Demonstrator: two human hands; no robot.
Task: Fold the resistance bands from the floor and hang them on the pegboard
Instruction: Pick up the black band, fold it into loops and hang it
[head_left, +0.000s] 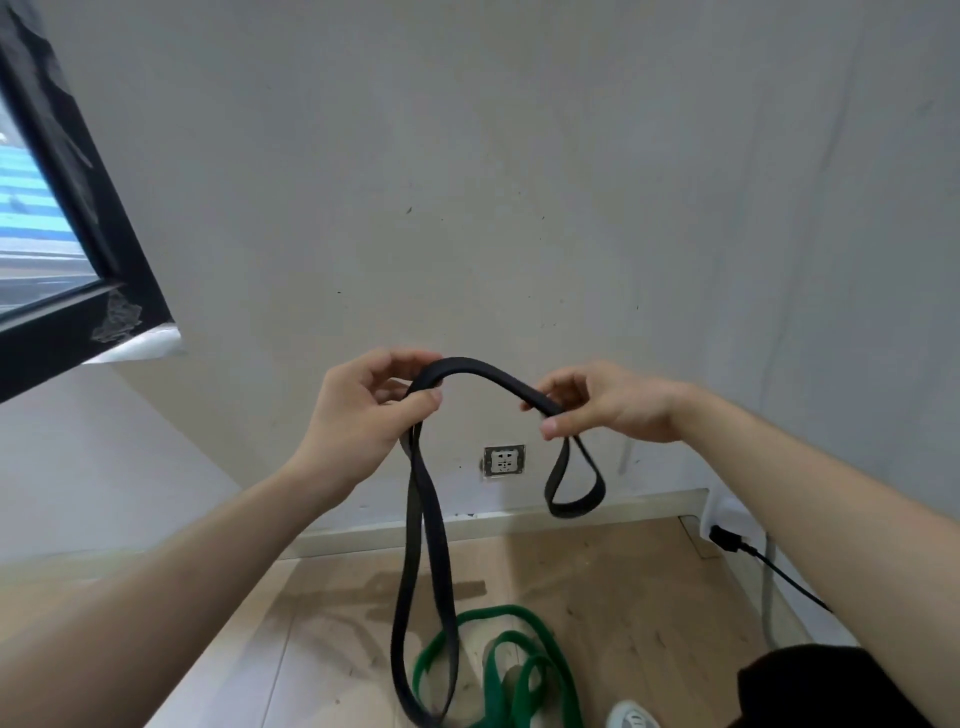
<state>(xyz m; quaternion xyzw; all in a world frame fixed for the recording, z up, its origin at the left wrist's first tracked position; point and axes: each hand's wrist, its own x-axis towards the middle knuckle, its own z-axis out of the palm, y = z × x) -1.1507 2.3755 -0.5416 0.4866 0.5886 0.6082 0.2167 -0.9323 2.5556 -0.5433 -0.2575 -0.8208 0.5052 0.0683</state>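
Two hands up in front of the wall, one black band (478, 366) stretched between them. The left hand (363, 410) has its fingers (426, 397) curled and pinching the band where it bends, thumb against forefinger. The right hand (608, 402) pinches it too, fingers (558, 426) closed round the strap. Between the two hands the band arches upward in a hump.

From the left hand one long loop hangs straight down to the floor (649, 597), and its bottom end crosses over the green band (519, 670). From the right hand one short loop dangles in the air, well clear of the floor.

That makes two bands: the black one held up, the green one lying in loose coils on the wooden floor, a little out from the floor's edge at the wall.

One socket (504, 460) sits low on the wall between the two hanging loops. One black plug (724, 539) with its cable is at the floor's right corner. One window (67, 208) is at the left, and one pale shoe (631, 717) shows beside the green coils.
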